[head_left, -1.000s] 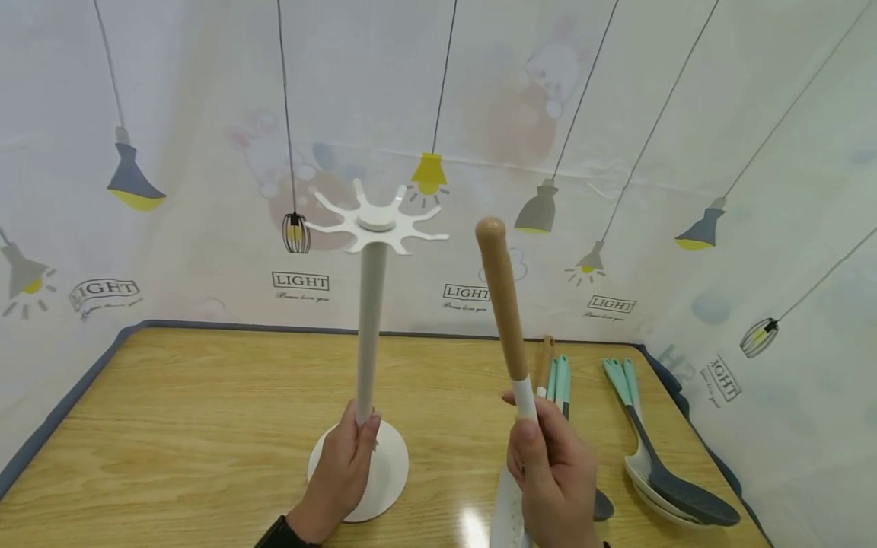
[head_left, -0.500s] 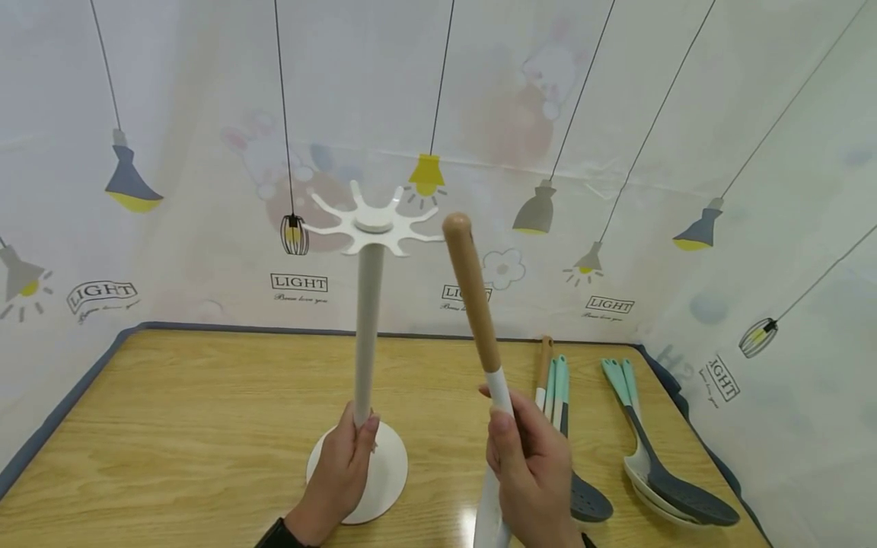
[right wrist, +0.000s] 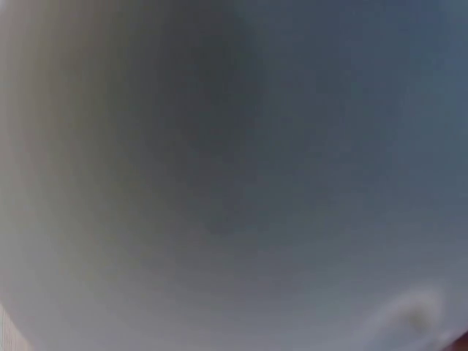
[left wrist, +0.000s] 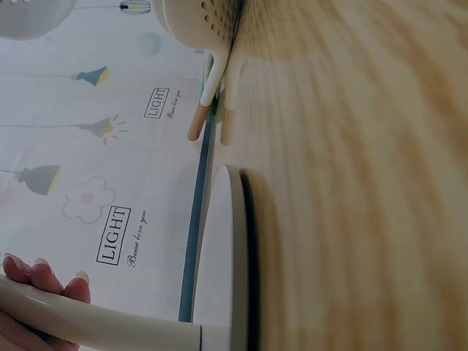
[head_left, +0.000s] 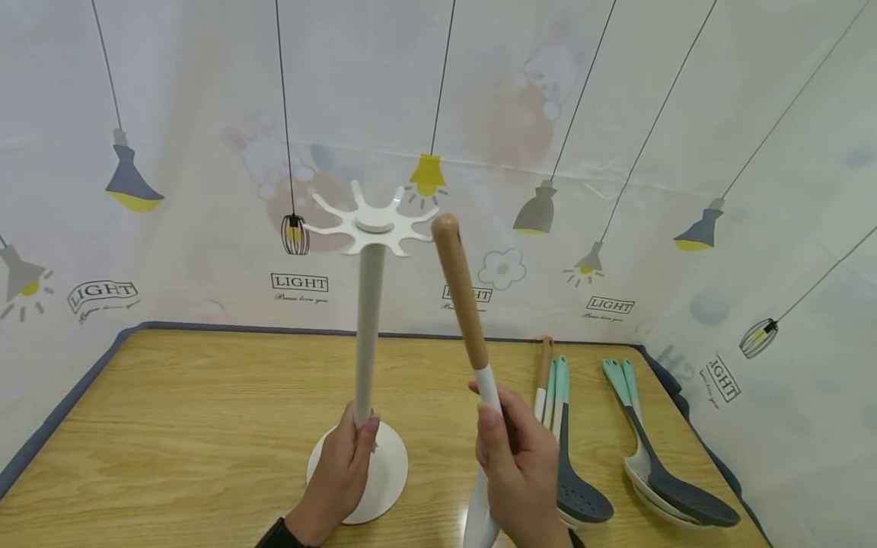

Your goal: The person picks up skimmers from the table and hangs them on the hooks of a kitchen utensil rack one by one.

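My left hand (head_left: 340,468) grips the pole of a white utensil stand (head_left: 370,327) low down, just over its round base. Curved hooks fan out around the stand's top (head_left: 374,221). In my right hand (head_left: 522,476) is a white ladle (head_left: 462,293), held by the white shaft below its wooden handle, which points up. The handle tip is close to the stand's right-hand hooks. A smooth rounded bowl (left wrist: 33,16) shows at the left wrist view's upper corner. A blurred grey curved surface (right wrist: 219,183) fills most of the right wrist view.
Right of my right hand lie several utensils with mint or wooden handles, among them a dark slotted turner (head_left: 582,495). Another dark turner (head_left: 692,495) rests with pale utensils farther right. A white slotted spoon (left wrist: 208,22) lies on the wooden table (head_left: 226,426). A printed curtain stands behind.
My right hand has moved left with the ladle, and its handle now leans left, closer to the stand's hooks. The left hand and the stand have stayed in place.
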Available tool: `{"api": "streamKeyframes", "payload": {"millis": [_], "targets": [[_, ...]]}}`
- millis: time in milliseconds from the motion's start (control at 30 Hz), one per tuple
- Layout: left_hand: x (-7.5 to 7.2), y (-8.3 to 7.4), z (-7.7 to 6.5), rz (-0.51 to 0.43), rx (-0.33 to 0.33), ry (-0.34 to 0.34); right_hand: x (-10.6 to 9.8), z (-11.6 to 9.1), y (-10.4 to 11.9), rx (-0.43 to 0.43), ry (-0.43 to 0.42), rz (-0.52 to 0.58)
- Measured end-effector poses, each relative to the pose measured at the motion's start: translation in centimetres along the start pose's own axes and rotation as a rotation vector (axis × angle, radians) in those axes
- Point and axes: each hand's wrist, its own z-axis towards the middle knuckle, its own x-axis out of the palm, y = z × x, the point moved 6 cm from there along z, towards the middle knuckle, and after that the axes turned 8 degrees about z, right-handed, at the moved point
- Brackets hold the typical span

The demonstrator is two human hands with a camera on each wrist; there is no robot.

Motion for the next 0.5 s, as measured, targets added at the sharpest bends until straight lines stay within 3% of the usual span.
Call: {"api": "streamKeyframes", "payload": {"millis": [300, 500], "targets": [[0.1, 0.0, 0.0, -0.026, 0.004, 0.02, 0.9, -0.1, -0.6, 0.012, 0.007, 0.061], [0.0, -0.2, 0.0, -0.03, 0.044, 0.008, 1.7, -0.4, -0.9, 0.009, 0.01, 0.092]]}}
